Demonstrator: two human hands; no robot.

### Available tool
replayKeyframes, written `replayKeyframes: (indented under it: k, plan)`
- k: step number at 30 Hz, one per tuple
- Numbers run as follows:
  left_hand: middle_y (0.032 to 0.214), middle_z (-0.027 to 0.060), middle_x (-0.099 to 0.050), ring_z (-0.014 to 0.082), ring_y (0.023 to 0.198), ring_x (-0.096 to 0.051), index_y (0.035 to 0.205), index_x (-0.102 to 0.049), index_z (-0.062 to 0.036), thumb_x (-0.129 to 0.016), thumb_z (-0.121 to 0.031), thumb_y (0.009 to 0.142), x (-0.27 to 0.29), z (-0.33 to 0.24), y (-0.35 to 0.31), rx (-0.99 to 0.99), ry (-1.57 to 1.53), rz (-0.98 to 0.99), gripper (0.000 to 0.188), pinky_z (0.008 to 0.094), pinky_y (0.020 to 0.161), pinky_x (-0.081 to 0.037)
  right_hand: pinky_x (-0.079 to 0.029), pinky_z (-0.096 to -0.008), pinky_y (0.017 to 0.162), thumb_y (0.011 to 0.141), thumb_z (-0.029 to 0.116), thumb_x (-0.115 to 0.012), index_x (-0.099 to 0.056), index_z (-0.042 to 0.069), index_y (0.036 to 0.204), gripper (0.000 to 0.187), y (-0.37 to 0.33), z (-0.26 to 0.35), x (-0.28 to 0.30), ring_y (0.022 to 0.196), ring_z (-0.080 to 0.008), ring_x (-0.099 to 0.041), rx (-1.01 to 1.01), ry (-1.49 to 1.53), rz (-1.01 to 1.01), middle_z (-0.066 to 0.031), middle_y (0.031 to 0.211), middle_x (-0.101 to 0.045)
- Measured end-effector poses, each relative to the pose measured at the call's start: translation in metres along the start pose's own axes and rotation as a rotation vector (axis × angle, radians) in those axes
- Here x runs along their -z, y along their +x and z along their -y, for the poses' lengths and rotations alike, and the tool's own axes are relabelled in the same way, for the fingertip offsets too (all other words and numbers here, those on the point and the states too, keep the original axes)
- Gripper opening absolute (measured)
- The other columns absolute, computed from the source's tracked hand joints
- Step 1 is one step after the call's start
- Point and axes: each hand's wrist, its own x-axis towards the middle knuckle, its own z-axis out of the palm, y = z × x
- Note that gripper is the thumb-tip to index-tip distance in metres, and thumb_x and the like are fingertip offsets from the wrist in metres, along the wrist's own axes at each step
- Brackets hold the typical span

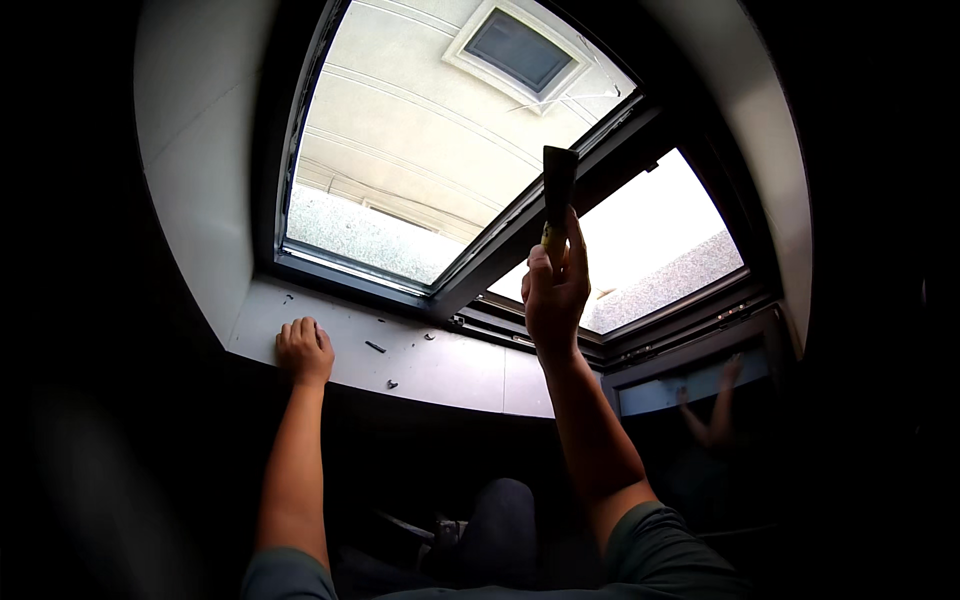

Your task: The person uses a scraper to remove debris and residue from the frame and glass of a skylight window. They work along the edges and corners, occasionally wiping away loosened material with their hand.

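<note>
My right hand is raised in front of the window's dark middle post. It is closed round the yellow handle of a scraper, whose wide, dark blade points upward. Whether the blade touches the frame, I cannot tell. On the pale windowsill, at the left, rests my left hand with its fingers curled in. Anything inside those fingers is hidden. To the right of that hand, several small dark scraps lie scattered over the sill.
The left window pane looks out on a pale wall. At the right, an opened sash stands inward over the sill's end and reflects an arm. My bent knee is below the sill. The surroundings are very dark.
</note>
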Motion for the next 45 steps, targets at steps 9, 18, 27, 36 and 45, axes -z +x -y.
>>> replayKeyframes:
  k: [9,18,27,36,45]
  plan:
    - [0.093,0.0117,-0.067,0.0324,0.092,-0.062,0.089,-0.06,-0.0076,-0.063,-0.016,0.09,0.007,-0.006,0.0,-0.007,0.006,0.035,0.009,0.0441,0.083,-0.049,-0.034,-0.0162,0.039,0.111,0.029,-0.052,-0.039,0.008,0.159,0.054,0.054,0.034,-0.032,0.048,0.0004,-0.038,0.003,0.154,-0.243,0.0022,0.074,-0.045]
    - [0.095,0.0123,-0.067,0.033,0.095,-0.062,0.093,-0.061,-0.0077,-0.063,-0.018,0.089,0.016,-0.015,0.004,-0.002,0.019,0.09,0.011,0.0446,0.086,-0.049,-0.039,-0.0213,0.04,0.11,0.024,-0.048,-0.043,0.002,0.156,0.051,0.105,0.021,-0.051,0.047,-0.0032,-0.041,0.168,-0.024,-0.455,0.0003,0.072,-0.048]
    - [0.098,0.01,-0.066,0.0319,0.096,-0.06,0.094,-0.06,-0.0091,-0.063,-0.02,0.089,0.013,-0.012,0.003,0.006,0.041,0.118,0.012,0.0446,0.087,-0.048,-0.048,-0.0258,0.069,0.11,0.017,-0.053,-0.044,0.001,0.156,0.049,0.095,0.033,-0.052,0.073,-0.0095,-0.055,0.129,-0.116,-0.482,-0.0059,0.084,-0.062]
    - [0.098,0.01,-0.064,0.032,0.095,-0.06,0.095,-0.059,-0.0095,-0.064,-0.021,0.087,0.013,-0.013,0.0,-0.003,0.029,0.147,0.015,0.045,0.086,-0.047,-0.037,-0.02,0.038,0.111,0.021,-0.046,-0.039,0.005,0.16,0.052,0.086,0.061,-0.077,0.046,-0.0024,-0.036,-0.068,0.298,-0.497,0.0018,0.07,-0.043]
    - [0.099,0.0098,-0.065,0.0321,0.097,-0.06,0.096,-0.06,-0.0098,-0.064,-0.022,0.087,0.019,-0.016,0.008,-0.003,0.034,0.203,0.016,0.0449,0.087,-0.047,-0.038,-0.0202,0.038,0.111,0.023,-0.048,-0.041,0.001,0.157,0.051,0.103,0.021,-0.071,0.046,-0.0021,-0.038,0.066,0.078,-0.551,0.0011,0.069,-0.047]
